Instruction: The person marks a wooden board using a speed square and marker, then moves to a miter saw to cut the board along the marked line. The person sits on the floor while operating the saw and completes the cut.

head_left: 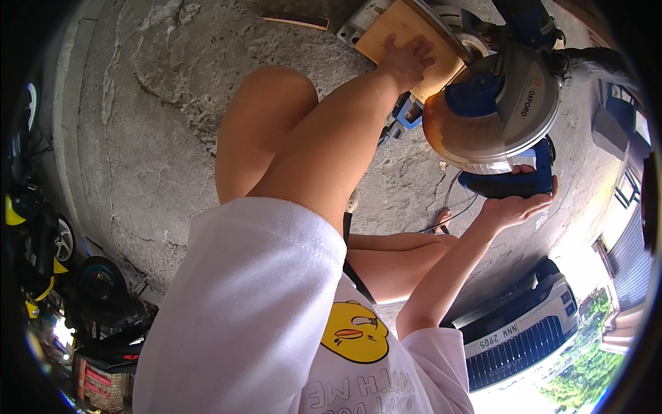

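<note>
A miter saw with a grey-and-blue head (531, 103) and a rounded, partly amber blade guard (452, 134) stands on the ground at the upper right. On its metal base (353, 27) lies a flat, light-brown wooden board (386, 26). My left hand (408, 58) rests on the board's face with fingers spread, beside the saw head. Wrapped around the saw's blue-and-black handle (514, 183) is my right hand (520, 203), at the near side of the guard. The guard hides the blade's cutting edge and the near edge of the board.
A narrow wooden strip (295, 21) lies on the rough concrete floor (165, 117). A dark cord (452, 196) runs near my foot (443, 219). Motorcycles (103, 290) line the left side, and a car's front (517, 338) shows at the lower right.
</note>
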`<state>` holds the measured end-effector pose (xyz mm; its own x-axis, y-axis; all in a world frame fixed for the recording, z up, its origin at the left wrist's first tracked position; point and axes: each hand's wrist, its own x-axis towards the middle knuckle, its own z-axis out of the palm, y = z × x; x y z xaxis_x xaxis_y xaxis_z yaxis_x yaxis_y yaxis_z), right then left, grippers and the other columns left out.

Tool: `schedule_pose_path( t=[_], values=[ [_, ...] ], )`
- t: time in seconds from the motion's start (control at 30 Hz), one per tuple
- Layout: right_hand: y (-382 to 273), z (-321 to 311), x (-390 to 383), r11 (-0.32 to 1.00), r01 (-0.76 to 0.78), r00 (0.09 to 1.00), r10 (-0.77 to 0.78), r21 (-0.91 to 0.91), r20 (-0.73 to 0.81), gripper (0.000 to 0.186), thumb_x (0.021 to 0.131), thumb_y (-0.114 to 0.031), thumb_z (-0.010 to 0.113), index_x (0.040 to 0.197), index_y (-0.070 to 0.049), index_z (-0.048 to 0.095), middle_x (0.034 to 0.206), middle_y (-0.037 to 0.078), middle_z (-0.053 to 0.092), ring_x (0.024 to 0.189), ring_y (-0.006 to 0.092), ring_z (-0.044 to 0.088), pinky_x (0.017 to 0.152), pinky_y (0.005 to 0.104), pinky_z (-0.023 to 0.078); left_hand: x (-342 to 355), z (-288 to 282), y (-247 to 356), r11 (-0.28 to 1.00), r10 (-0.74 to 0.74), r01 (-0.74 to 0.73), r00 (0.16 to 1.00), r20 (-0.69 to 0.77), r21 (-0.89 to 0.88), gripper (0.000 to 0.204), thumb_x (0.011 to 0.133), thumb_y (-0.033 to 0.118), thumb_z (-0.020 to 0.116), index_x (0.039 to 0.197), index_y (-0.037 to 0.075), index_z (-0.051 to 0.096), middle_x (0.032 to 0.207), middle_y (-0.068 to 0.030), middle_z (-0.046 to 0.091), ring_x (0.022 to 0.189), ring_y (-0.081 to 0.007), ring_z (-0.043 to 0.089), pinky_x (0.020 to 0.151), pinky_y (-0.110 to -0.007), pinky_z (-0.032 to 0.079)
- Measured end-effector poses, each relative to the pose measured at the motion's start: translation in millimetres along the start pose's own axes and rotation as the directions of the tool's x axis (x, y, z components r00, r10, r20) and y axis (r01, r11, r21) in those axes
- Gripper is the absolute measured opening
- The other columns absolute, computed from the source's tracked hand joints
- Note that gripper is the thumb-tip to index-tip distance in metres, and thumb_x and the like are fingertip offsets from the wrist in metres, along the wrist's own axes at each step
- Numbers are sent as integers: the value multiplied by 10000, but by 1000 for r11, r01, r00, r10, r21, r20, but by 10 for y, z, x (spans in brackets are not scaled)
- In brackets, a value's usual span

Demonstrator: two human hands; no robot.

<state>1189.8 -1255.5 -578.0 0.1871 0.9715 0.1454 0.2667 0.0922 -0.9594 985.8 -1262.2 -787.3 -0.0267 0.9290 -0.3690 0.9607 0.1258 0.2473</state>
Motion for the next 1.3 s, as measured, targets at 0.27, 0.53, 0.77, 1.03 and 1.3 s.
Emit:
schedule_pose_path(
  t=[0.27,0.53,0.77,1.03,1.3],
  values=[
    [16,8,-26,1000,20,1000,-20,-8,-8,521,1020,-547,313,1278,-105,408,824,132,587,657,192,568,613,297,504,-98,-243,-9,998,62,-61,997,55,-17,542,986,174,404,1516,250,316,1623,-5,165,1497,-212,115,1072,-691,256],
    [47,11,-41,999,32,999,-32,-18,-7,521,1014,-552,328,1267,-105,416,831,131,586,659,196,568,617,306,506,-98,-225,-19,998,58,-59,997,54,14,552,985,185,416,1520,253,303,1623,-5,164,1497,-210,117,1068,-689,263],
    [43,15,-57,999,41,999,-41,-19,-11,512,1020,-540,317,1265,-102,418,833,129,580,658,196,563,617,306,501,-95,-230,-16,998,62,-63,997,55,9,558,982,193,433,1521,252,300,1623,-8,162,1497,-213,118,1066,-689,263],
    [87,23,-90,999,42,999,-43,-21,-28,506,1030,-518,303,1265,-84,417,830,140,570,662,202,565,613,311,498,-103,-242,-22,998,61,-61,997,44,1,569,975,180,447,1519,257,302,1622,-12,167,1497,-215,120,1065,-689,270],
    [129,31,-141,996,66,996,-69,-55,-60,496,1043,-488,270,1280,-76,411,828,145,561,670,211,562,610,320,512,-98,-263,-15,997,71,-71,996,50,-10,552,981,184,431,1515,259,311,1620,-18,172,1497,-215,120,1073,-681,265]
  ],
)
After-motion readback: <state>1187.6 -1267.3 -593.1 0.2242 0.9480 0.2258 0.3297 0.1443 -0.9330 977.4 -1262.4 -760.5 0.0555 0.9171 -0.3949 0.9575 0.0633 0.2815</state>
